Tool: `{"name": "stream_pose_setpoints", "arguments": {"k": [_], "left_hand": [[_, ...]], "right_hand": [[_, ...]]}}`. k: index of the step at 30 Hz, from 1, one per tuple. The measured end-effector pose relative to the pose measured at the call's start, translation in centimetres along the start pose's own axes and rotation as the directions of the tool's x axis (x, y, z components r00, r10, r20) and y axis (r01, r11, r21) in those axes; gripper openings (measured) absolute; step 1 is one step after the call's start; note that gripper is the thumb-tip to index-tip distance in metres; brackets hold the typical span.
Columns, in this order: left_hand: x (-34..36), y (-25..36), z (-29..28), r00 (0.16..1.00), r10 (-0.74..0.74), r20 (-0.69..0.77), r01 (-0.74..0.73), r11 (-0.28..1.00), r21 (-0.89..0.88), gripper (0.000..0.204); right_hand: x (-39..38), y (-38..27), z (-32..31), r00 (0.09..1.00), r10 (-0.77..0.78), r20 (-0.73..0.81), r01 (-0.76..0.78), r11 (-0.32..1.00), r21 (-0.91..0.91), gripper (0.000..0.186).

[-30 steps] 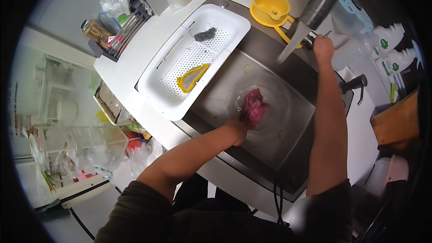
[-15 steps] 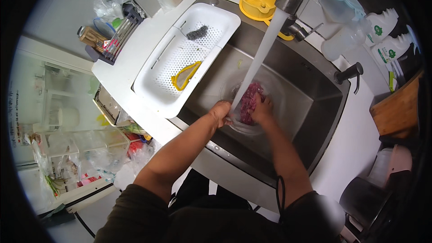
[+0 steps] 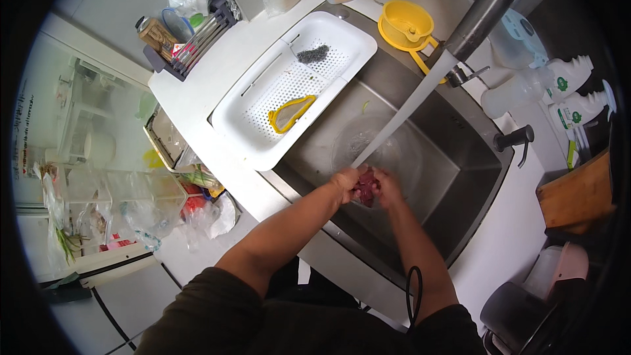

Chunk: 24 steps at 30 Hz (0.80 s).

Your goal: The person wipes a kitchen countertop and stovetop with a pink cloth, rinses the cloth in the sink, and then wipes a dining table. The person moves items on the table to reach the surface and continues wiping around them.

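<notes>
Over the near edge of a clear bowl (image 3: 409,156) in the sink, my left hand (image 3: 345,181) and my right hand (image 3: 389,190) are closed together around a clump of dark red raw meat (image 3: 366,189). Part of the clump is hidden behind the fingers. A stream of water (image 3: 413,102) runs from the faucet (image 3: 486,13) into the bowl, just beyond my left hand. The bowl holds water and shows no large pieces of meat.
A white strainer basket (image 3: 230,113) with a scouring pad (image 3: 313,54) and a yellow-rimmed item (image 3: 291,114) spans the sink's left. Behind stands a yellow strainer (image 3: 406,24). To the right are a soap dispenser (image 3: 514,138), bottles (image 3: 578,108) and wooden boards (image 3: 577,192).
Both hands have lifted the meat out of the bowl and drawn it together toward me. Earlier it lay spread in the bowl under my right hand. The whole view has shifted slightly.
</notes>
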<state>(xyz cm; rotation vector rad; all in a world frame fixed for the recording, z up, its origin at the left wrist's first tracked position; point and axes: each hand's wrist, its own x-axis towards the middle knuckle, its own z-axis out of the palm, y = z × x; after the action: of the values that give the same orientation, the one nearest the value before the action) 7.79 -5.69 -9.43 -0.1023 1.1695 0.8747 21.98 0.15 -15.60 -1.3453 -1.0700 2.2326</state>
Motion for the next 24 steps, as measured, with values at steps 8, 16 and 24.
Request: {"name": "stream_pose_setpoints", "arguments": {"k": [8, 16, 24], "left_hand": [[-2.7, 1.7, 1.1, 0.999, 0.043, 0.03, -0.038, 0.988, -0.149, 0.024], [-9.8, 4.0, -0.8, 0.975, 0.221, -0.006, -0.221, 0.975, 0.027, 0.028], [-8.2, 14.0, -9.9, 0.419, 0.908, -0.016, -0.142, 0.082, 0.986, 0.029]], "right_hand": [[4.7, 3.6, -1.5, 0.73, -0.642, -0.236, 0.285, 0.599, -0.748, 0.015], [4.5, 2.4, -2.6, 0.947, -0.199, -0.252, -0.044, 0.697, -0.715, 0.025], [0.7, 0.5, -1.2, 0.925, -0.366, -0.099, 0.137, 0.568, -0.812, 0.019]]}}
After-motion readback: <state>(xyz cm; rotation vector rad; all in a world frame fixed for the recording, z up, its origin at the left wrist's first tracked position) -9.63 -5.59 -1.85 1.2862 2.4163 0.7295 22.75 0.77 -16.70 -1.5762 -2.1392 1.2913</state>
